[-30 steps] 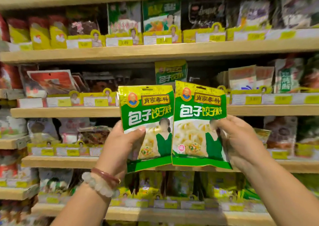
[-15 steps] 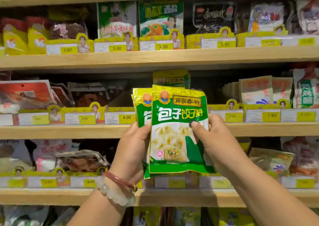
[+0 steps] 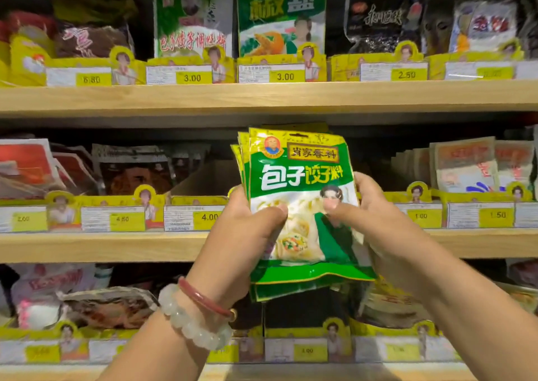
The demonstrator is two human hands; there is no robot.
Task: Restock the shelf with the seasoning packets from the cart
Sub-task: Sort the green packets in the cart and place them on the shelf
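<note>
Two hands share one stack of seasoning packets (image 3: pixel 302 206), held upright in front of the middle shelf (image 3: pixel 102 245). The left hand (image 3: pixel 247 235) wraps the stack's left edge, thumb laid across the front face; the right hand (image 3: pixel 375 226) takes the right edge the same way, thumb tip on the printed face. Each grip is closed on the stack, neither hand free. On the left wrist sit two bracelets (image 3: pixel 198 313), one of pale beads, one thin and red.

At least three packets make up the stack, judging by the offset edges at its top left and bottom; the exact count is hidden behind the front one. Their long axis runs vertical, tilted slightly so the top leans left.

Beyond the stack, directly behind and a little above the hands, lies the slot they seem bound for: a corner of another packet of the same yellow-green design (image 3: pixel 294 127) peeps over the stack's top, at the back of the middle shelf. The move turns on this: the slot lies straight ahead of both hands, away from the person, so the stack likely goes forward, upright, with neither hand clearly nearer. Left of it stands a nearly bare display box (image 3: pixel 201 188) above a 4.00 price tag (image 3: pixel 193 217). Three wooden shelf boards are in view, all carrying other packets.
</note>
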